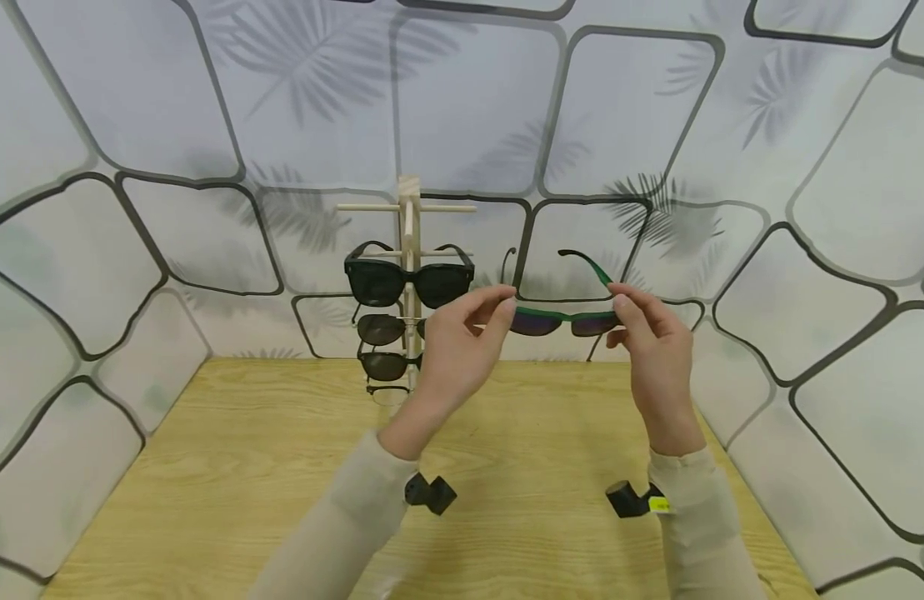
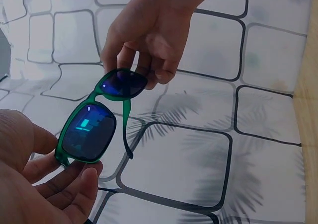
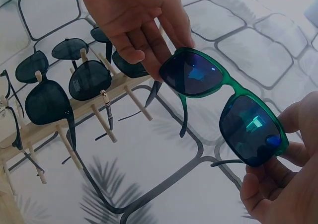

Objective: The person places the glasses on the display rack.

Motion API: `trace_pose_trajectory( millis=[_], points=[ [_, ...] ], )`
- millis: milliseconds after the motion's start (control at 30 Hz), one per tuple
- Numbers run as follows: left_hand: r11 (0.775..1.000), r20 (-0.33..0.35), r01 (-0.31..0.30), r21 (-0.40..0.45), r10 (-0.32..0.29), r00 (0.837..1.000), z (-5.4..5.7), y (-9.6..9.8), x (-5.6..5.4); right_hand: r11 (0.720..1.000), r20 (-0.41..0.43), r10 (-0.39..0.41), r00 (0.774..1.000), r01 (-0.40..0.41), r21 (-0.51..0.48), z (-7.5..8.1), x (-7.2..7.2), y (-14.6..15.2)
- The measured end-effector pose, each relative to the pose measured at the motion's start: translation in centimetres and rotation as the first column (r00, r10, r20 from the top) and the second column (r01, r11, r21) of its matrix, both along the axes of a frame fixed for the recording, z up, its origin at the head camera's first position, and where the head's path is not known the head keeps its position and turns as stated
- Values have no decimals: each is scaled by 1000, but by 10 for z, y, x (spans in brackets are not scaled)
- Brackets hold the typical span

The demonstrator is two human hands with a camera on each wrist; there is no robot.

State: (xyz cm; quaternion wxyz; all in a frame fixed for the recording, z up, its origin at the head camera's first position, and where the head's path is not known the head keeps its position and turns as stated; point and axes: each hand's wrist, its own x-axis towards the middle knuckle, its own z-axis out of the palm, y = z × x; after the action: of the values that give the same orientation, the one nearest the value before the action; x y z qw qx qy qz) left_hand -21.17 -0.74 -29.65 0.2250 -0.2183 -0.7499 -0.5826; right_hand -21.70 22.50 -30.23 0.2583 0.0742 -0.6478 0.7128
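Green-framed sunglasses (image 1: 538,322) with dark bluish lenses are held up in the air, their temples unfolded and pointing away from me. My left hand (image 1: 465,337) pinches the left end of the frame. At the other end, my right hand (image 1: 656,354) grips the corner by the hinge between thumb and fingers. Both lenses of the sunglasses (image 3: 223,100) show reflections in the right wrist view. Just left of my left hand stands a wooden display rack (image 1: 410,208), partly hidden by that hand. Black sunglasses (image 1: 409,282) hang on its upper part.
Below the black sunglasses, more eyewear hangs on the rack, including a dark pair (image 1: 381,365) and thin-rimmed glasses (image 1: 388,394). The rack's top pegs (image 1: 367,207) are bare. A wooden table (image 1: 536,467) lies beneath, with patterned walls (image 1: 476,108) behind and at both sides.
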Motion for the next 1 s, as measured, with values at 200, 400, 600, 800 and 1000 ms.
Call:
trace_pose_trajectory(
  millis=[200,400,600,800,1000],
  points=[
    [1000,-28,-8,15,8,1000,11,-6,2,1000,-37,12,999,-13,-15,12,1,-8],
    [1000,-45,-4,24,5,999,23,-15,4,999,-63,46,997,-46,2,21,3,-15],
    [1000,-71,-15,24,17,997,31,-21,5,997,-89,71,993,-70,9,29,4,-22],
    [999,-105,-50,10,51,993,40,-27,6,996,-115,92,989,-91,14,36,3,-27],
    [999,-132,-53,12,54,990,46,-34,7,994,-126,110,986,-105,44,43,3,-33]
  ],
)
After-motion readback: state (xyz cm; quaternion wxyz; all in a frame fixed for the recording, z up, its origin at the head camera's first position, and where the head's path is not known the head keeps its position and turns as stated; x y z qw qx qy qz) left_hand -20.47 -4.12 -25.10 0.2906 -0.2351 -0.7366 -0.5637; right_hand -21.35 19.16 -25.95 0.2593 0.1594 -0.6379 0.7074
